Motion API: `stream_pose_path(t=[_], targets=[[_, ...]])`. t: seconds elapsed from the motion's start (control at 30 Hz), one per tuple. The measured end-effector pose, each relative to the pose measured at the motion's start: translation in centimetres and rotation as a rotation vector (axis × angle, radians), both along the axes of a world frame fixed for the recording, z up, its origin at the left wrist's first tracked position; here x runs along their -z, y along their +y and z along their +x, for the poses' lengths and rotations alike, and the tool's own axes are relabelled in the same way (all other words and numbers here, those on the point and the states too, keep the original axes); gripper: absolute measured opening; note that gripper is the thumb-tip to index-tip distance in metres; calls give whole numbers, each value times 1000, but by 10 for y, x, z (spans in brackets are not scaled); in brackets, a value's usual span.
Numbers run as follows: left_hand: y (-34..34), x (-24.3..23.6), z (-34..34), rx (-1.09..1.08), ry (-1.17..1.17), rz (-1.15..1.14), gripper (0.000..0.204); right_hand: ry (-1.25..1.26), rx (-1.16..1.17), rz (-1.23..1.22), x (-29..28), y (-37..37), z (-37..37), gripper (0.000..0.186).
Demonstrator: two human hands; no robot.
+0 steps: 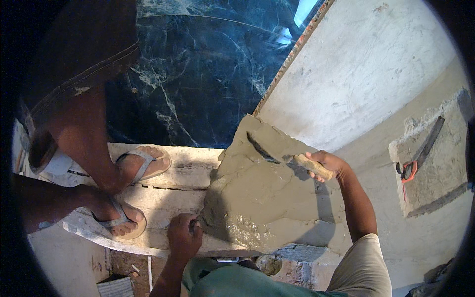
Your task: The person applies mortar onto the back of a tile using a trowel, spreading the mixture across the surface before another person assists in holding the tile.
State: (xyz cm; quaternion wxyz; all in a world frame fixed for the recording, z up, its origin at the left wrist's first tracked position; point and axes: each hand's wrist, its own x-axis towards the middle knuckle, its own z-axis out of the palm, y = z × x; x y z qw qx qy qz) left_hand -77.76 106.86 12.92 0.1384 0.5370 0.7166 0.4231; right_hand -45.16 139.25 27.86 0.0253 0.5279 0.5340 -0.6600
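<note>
My right hand (324, 166) is wrapped round the wooden handle of a trowel (313, 167). Its dark blade shows only as a thin strip against wet grey mortar (267, 193). The mortar lies thick over a broad piece whose own surface is hidden; toward my body it is glossy and lumpy. At the lower left corner of this mortar-covered piece, my left hand (185, 235) is closed with curled fingers. What those fingers grip is hidden.
Another person's feet in flip-flops (142, 166) stand on wooden planks (183, 173) at left. Beyond lies a dark blue, white-veined glossy surface (188, 74). A pale wall (366, 64) rises at right, with a rough patch holding a black pipe (429, 141) and an orange-rimmed box (409, 171).
</note>
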Motion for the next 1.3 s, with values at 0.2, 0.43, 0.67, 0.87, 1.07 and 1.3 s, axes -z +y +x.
stream_pose_path(t=[0.2,0.43,0.67,0.87,1.07,1.3], targets=[[2,-1,2,-11,48,38,23,-167,-38,151,-6,-62,-26,47],[0,-4,1,-31,-4,4,22,-198,-361,316,-27,-102,-8,46],[0,2,0,-32,-16,-22,22,-231,-127,376,-54,27,-38,44],[1,-3,2,-17,8,-1,22,-201,-211,223,-24,98,-58,45],[-2,0,0,-15,32,30,23,-308,-405,111,-29,85,-78,49],[2,-2,1,3,39,-4,21,-280,-427,85,-22,-1,-79,46]])
